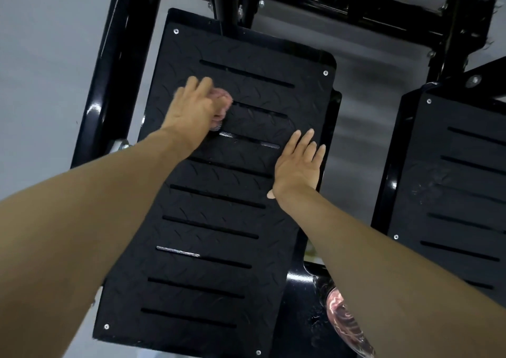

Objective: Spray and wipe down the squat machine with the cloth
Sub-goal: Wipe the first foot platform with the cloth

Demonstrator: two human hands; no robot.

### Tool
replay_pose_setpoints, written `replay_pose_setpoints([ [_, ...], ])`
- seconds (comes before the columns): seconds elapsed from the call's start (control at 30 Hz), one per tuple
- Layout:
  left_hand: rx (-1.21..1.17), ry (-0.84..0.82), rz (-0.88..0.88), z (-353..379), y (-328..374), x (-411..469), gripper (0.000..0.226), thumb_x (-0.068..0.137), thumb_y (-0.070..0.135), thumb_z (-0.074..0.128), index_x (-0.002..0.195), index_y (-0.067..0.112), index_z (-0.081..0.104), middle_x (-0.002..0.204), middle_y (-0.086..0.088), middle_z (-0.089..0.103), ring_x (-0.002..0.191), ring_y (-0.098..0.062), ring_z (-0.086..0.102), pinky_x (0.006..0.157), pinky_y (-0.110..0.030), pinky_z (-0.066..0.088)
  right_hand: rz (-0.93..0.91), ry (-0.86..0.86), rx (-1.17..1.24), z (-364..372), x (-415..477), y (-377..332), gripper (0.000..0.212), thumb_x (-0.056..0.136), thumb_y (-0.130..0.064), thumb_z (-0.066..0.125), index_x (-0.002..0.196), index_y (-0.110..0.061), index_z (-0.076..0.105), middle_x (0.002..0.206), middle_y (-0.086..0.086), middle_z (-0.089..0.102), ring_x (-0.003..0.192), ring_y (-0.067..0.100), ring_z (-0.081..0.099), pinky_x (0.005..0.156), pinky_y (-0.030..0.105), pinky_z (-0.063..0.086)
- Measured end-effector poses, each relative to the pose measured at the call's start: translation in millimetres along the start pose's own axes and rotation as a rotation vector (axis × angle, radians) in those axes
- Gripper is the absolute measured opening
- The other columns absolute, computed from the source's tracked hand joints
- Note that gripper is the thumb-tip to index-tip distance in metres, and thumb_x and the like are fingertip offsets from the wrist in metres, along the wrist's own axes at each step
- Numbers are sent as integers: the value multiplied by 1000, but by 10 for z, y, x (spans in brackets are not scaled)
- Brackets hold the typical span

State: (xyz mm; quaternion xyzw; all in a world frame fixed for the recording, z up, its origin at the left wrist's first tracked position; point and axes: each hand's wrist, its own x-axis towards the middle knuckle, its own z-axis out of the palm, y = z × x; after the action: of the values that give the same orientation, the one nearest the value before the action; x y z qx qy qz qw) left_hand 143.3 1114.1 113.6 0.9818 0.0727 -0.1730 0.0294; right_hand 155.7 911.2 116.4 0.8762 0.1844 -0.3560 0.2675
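Note:
The squat machine's left footplate (219,207) is a black diamond-tread panel with several horizontal slots, filling the middle of the head view. My left hand (191,108) presses a bunched pink cloth (221,103) onto the plate's upper left area; the hand and cloth are motion-blurred. My right hand (298,163) lies flat and open on the plate's right edge, fingers spread, holding nothing. A second black footplate (451,193) sits to the right. No spray bottle can be made out for sure.
The glossy black steel frame (115,84) runs along the left of the plate and across the top (356,10). Grey floor lies on the left and between the plates. A shiny pinkish object (345,322) shows under my right forearm at the bottom.

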Motion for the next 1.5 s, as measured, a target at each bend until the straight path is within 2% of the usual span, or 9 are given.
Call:
replay_pose_setpoints([
  [0.27, -65, 66, -353, 45, -114, -177, 50, 77, -11, 62, 124, 4, 57, 125, -17, 44, 113, -38, 38, 87, -44, 38, -18, 7, 135, 24, -2, 34, 137, 71, -43, 80, 141, 6, -27, 150, 32, -23, 144, 40, -13, 117, 45, -1],
  [0.37, -175, 86, -513, 16, 181, -116, 28, 88, 1, 58, 116, 0, 58, 128, -17, 43, 116, -38, 37, 89, -44, 37, -41, 10, 162, 21, -9, 52, 142, 66, -46, 82, 141, 5, -27, 151, 31, -22, 144, 40, -12, 118, 43, 1],
  [0.43, -197, 85, -527, -8, 373, -47, 33, 93, 10, 56, 124, 0, 54, 131, -15, 42, 118, -35, 37, 91, -42, 37, -28, 26, 170, 26, 4, 30, 138, 70, -41, 82, 142, 5, -26, 151, 31, -22, 145, 40, -11, 118, 44, 2],
  [0.63, -134, 80, -143, -51, 973, 12, 44, 88, 1, 51, 131, 6, 46, 135, -12, 36, 121, -32, 34, 96, -37, 35, -7, 42, 175, 58, 39, -1, 128, 77, -37, 78, 142, 5, -25, 151, 31, -22, 145, 39, -11, 118, 44, 3],
  [0.77, -137, 43, 34, -60, 1233, 165, 38, 97, 13, 40, 134, 7, 42, 137, -10, 34, 122, -29, 33, 94, -35, 36, 7, 52, 186, 74, 49, -10, 131, 75, -38, 79, 144, 4, -23, 151, 29, -22, 145, 39, -11, 118, 44, 5],
  [0.97, 103, 97, 325, 92, 826, 64, 65, 90, 16, 54, 146, 12, 20, 134, -9, 33, 118, -29, 37, 92, -36, 38, -5, 19, 214, 56, 36, 12, 140, 68, -36, 84, 142, 2, -28, 150, 28, -27, 145, 37, -13, 119, 40, 9],
  [1.2, 104, -8, -116, 90, 87, -188, 75, 80, 5, 61, 145, 11, 23, 135, -14, 32, 120, -35, 34, 96, -41, 36, 30, 61, 152, 41, 49, -74, 128, 76, -32, 80, 142, 8, -24, 151, 33, -17, 145, 40, -1, 118, 36, 23],
  [1.4, -238, 164, -345, 35, 5, -118, 45, 73, -2, 69, 114, 8, 54, 116, -13, 45, 105, -30, 41, 77, -35, 41, 11, 61, 68, 2, 60, -95, 126, 77, -34, 79, 140, 14, -18, 149, 40, -9, 143, 46, 7, 115, 38, 30],
  [1.5, -339, 251, -396, -75, -36, 110, 56, 65, 5, 78, 114, 6, 52, 115, -14, 45, 103, -30, 40, 71, -35, 41, 0, 79, 70, 14, 53, -82, 126, 76, -36, 79, 140, 15, -17, 149, 41, -8, 143, 46, 8, 115, 39, 29],
])
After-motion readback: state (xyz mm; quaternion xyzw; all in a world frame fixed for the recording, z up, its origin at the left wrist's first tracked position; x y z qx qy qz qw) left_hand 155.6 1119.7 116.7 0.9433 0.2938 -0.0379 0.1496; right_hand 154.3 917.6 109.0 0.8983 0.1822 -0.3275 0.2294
